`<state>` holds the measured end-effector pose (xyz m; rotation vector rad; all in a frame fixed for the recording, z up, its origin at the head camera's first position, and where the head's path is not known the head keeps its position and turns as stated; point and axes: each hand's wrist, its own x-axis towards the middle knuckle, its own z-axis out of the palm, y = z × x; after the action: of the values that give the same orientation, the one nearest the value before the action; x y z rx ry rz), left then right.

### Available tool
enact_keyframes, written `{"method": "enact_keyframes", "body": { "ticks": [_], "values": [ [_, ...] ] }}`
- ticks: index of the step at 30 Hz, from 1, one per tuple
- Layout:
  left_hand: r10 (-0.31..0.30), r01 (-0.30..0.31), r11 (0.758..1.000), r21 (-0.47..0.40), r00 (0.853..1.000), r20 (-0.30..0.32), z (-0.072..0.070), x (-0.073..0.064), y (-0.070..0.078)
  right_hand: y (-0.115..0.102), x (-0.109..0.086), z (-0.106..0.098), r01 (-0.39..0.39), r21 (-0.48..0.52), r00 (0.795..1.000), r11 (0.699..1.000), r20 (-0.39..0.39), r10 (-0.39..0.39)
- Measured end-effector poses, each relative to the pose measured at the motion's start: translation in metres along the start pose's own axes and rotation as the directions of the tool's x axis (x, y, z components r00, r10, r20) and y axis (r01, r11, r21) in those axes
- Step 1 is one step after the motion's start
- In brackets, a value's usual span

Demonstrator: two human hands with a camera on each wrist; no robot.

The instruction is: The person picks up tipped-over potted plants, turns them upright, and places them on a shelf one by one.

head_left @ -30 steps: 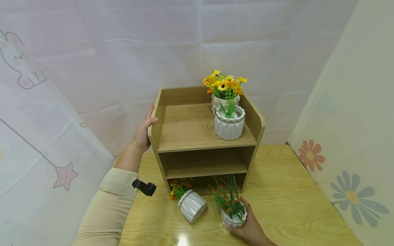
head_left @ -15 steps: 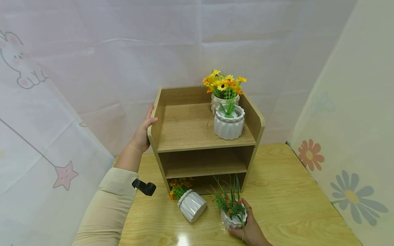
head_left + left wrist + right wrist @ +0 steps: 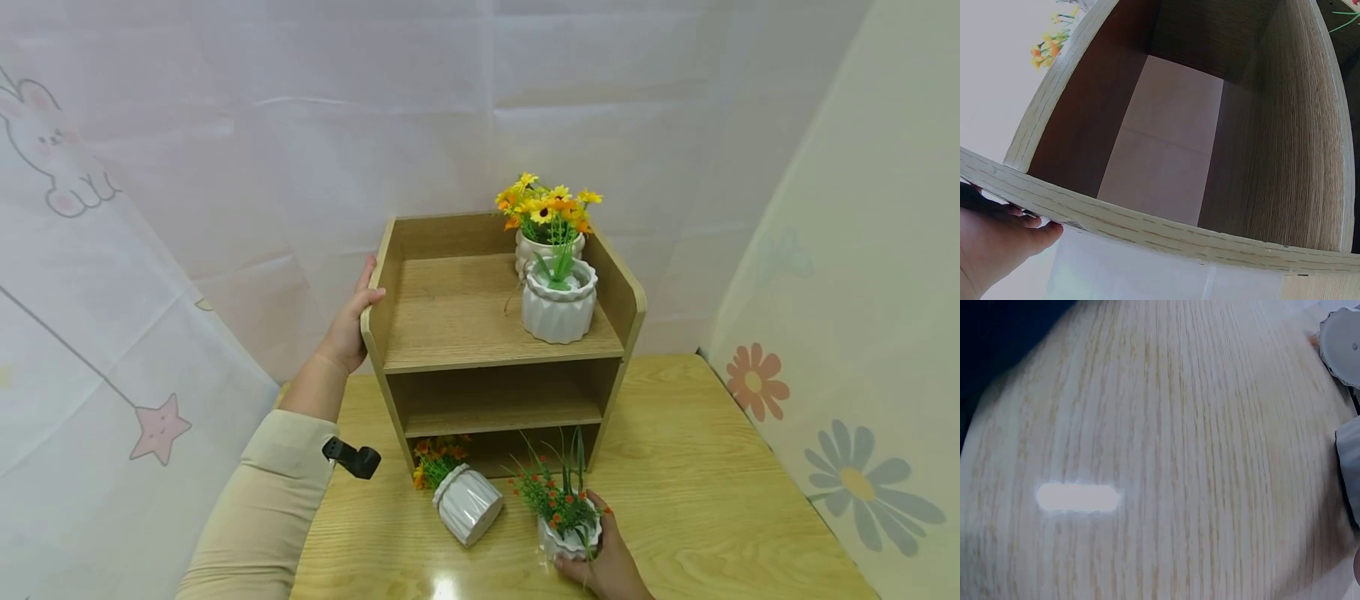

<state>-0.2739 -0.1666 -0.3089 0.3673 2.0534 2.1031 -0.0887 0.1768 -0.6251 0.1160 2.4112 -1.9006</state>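
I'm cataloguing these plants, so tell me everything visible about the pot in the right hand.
The white pot is glossy, apparently ceramic, with a wavy rim. From it rise fine green foliage dotted with small red-orange flowers and longer grassy blades. It is roughly upright, in front of the wooden shelf unit, right of the tipped pot. The right hand holds it by its right side; whether its base touches the table cannot be told.

Over the head feed I'm seeing a pale, creased sheet hanging behind a wood-grain table; a printed rabbit and star are decorating the left wall, flowers the right wall. A bright reflection is glaring nearby.
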Motion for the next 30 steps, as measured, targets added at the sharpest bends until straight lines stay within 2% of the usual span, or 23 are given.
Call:
{"method": "enact_keyframes", "body": {
  "ticks": [4, 7, 11, 18, 22, 26, 30],
  "values": [
    [0.002, -0.002, 1.000, -0.005, 1.000, 0.000, 0.000, 0.000, 0.000, -0.006, -0.001, 0.000, -0.006, 0.004, 1.000, 1.000, -0.004, 0.006],
    [0.004, -0.004, 1.000, -0.007, 1.000, 0.001, 0.000, 0.001, 0.000, -0.015, -0.004, -0.001, 0.019, -0.092, 1.000, 0.996, -0.014, -0.020],
    [0.006, -0.006, 1.000, -0.008, 1.000, 0.000, 0.000, 0.001, 0.000, -0.037, -0.006, -0.003, 0.061, -0.218, 0.997, 0.974, -0.032, -0.070],
    [0.005, -0.005, 1.000, -0.010, 1.000, -0.007, 0.001, 0.000, 0.000, -0.072, -0.010, -0.003, 0.086, -0.179, 0.993, 0.980, -0.061, -0.098],
    [0.003, -0.003, 1.000, -0.013, 1.000, -0.008, 0.001, 0.000, 0.000, -0.089, -0.012, -0.002, 0.145, -0.203, 0.983, 0.968, -0.080, -0.164],
    [0.002, -0.002, 1.000, -0.009, 1.000, -0.010, 0.001, 0.000, 0.001, -0.114, -0.013, -0.002, 0.191, -0.192, 0.976, 0.963, -0.071, -0.208],
    [0.004, -0.004, 1.000, -0.009, 1.000, -0.012, 0.001, -0.001, 0.001, -0.142, -0.012, -0.005, 0.204, -0.161, 0.975, 0.966, -0.054, -0.215]
  ]
}}
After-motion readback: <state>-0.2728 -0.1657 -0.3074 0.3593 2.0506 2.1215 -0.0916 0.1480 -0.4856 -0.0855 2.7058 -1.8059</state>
